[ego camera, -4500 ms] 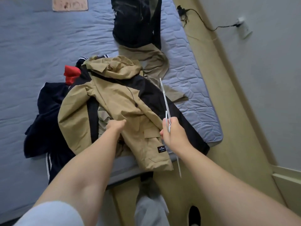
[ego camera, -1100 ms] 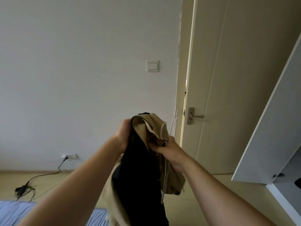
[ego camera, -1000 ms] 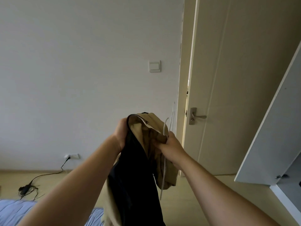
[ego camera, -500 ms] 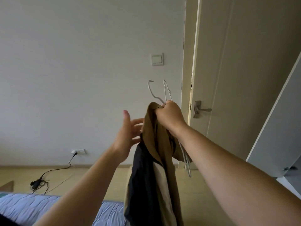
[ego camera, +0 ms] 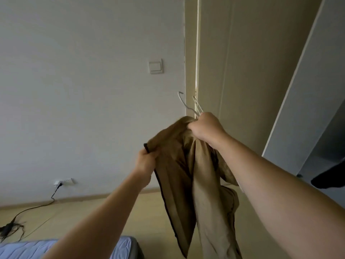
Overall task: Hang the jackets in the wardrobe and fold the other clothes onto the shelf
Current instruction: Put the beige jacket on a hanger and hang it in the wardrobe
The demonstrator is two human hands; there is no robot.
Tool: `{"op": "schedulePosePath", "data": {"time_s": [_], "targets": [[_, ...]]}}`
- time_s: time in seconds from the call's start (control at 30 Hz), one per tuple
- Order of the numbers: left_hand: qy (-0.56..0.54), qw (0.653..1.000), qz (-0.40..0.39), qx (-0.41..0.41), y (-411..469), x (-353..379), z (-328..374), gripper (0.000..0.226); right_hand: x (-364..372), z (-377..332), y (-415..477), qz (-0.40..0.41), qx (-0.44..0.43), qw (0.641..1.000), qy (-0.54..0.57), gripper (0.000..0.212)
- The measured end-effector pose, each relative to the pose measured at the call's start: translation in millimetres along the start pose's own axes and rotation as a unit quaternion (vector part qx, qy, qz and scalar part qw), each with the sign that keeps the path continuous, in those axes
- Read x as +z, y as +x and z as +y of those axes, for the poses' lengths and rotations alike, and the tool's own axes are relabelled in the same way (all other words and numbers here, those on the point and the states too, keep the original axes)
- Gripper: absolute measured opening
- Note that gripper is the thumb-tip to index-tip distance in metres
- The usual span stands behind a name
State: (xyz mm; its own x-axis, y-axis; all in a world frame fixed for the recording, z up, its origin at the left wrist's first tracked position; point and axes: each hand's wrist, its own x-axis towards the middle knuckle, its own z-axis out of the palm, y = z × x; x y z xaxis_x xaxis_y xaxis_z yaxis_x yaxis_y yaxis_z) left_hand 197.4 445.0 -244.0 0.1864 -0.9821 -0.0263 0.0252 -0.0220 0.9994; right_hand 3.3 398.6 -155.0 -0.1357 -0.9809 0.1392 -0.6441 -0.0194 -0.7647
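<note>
1. The right hand (ego camera: 205, 128) is raised and closed in a fist, gripping the bunched top of the jacket (ego camera: 186, 174) together with the hanger (ego camera: 181, 101).
2. The left hand (ego camera: 144, 163) sits lower and to the left. Its fingers are curled round the jacket's dark-trimmed edge, pulling it out sideways.
3. The jacket is tan with a dark lining edge. It hangs in the air between the two hands and its lower folds drop out of view at the bottom.
4. The hanger is thin white wire. Its hook rises above the right fist, and a second wire loop shows just beside it — whether that is another hanger I cannot tell.
5. Behind the hands is a pale wall with a switch (ego camera: 155, 66), and to its right a beige door (ego camera: 252, 71).
6. At far right a white wardrobe door (ego camera: 308, 81) stands open — a dark garment (ego camera: 328, 178) shows past its edge.
7. Low on the wall a socket (ego camera: 65, 181) feeds a black cable (ego camera: 28, 208) across the floor (ego camera: 93, 212).
8. A corner of the bed (ego camera: 28, 249) shows at bottom left.
</note>
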Motion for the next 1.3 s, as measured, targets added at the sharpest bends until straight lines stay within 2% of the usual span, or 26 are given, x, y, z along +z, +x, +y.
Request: {"op": "schedulePosePath", "data": {"time_s": [0.07, 0.1, 0.17, 0.2, 0.27, 0.3, 0.4, 0.5, 0.6, 0.7, 0.8, 0.9, 1.0, 1.1, 1.2, 1.3], "targets": [[-0.008, 0.996, -0.083, 0.001, 12.3, -1.6, 25.5, 0.015, -18.1, 13.9, 1.8, -0.013, 0.003, 0.999, -0.038, 0.022], [0.009, 0.989, -0.15, 0.007, 17.2, -2.1, 38.7, 0.02, -26.5, 20.4, 1.8, -0.018, 0.004, 0.998, -0.054, 0.026], [0.119, 0.957, -0.262, 0.016, 26.8, 2.4, 63.6, 0.039, -38.2, 35.0, 2.9, -0.029, 0.005, 0.997, -0.074, 0.031], [0.202, 0.938, -0.28, 0.028, 29.6, 9.5, 73.4, 0.039, -41.4, 42.3, 3.3, -0.033, 0.002, 0.996, -0.08, 0.035], [0.351, 0.903, -0.244, 0.046, 36.2, 28.0, 84.4, 0.032, -43.5, 56.1, 4.5, -0.036, -0.011, 0.995, -0.088, 0.047], [0.381, 0.899, -0.21, 0.045, 38.5, 36.7, 87.8, 0.031, -43.2, 62.5, 4.0, -0.033, -0.02, 0.994, -0.101, 0.054], [0.297, 0.939, -0.17, -0.032, 49.7, 47.3, 91.6, 0.028, -37.6, 79.7, -4.5, -0.018, -0.043, 0.989, -0.139, 0.061], [0.228, 0.955, -0.133, -0.134, 57.2, 42.0, 82.7, 0.038, -22.5, 85.5, -16.1, 0.007, -0.054, 0.995, -0.081, 0.06], [0.187, 0.962, -0.074, -0.185, 61.5, 26.9, 59.0, 0.041, -2.5, 74.1, -27.6, 0.009, -0.004, 1.0, -0.008, 0.064], [0.1, 0.972, -0.022, -0.213, 70.5, 4.5, 48.2, 0.036, 22.9, 62.5, -38.2, -0.062, 0.06, 0.989, 0.118, 0.067], [0.066, 0.977, 0.032, -0.199, 80.2, -16.6, 49.7, 0.034, 47.7, 57.0, -46.4, -0.091, 0.094, 0.966, 0.222, 0.06], [0.094, 0.98, 0.071, -0.162, 86.7, -33.8, 52.6, 0.029, 64.6, 57.5, -48.8, -0.099, 0.101, 0.96, 0.242, 0.051], [0.139, 0.981, 0.086, -0.106, 93.0, -49.7, 54.6, 0.025, 74.7, 60.8, -47.9, -0.129, 0.106, 0.961, 0.222, 0.055], [0.185, 0.979, 0.067, -0.063, 93.5, -55.4, 56.7, 0.025, 78.1, 61.4, -44.1, -0.139, 0.096, 0.965, 0.198, 0.053], [0.249, 0.968, 0.013, -0.034, 84.9, -48.3, 64.7, 0.02, 78.9, 55.8, -38.1, -0.121, 0.073, 0.975, 0.174, 0.045], [0.267, 0.963, -0.026, -0.011, 70.1, -29.9, 75.4, 0.017, 80.4, 43.2, -33.0, -0.074, 0.048, 0.979, 0.185, 0.023]]}}
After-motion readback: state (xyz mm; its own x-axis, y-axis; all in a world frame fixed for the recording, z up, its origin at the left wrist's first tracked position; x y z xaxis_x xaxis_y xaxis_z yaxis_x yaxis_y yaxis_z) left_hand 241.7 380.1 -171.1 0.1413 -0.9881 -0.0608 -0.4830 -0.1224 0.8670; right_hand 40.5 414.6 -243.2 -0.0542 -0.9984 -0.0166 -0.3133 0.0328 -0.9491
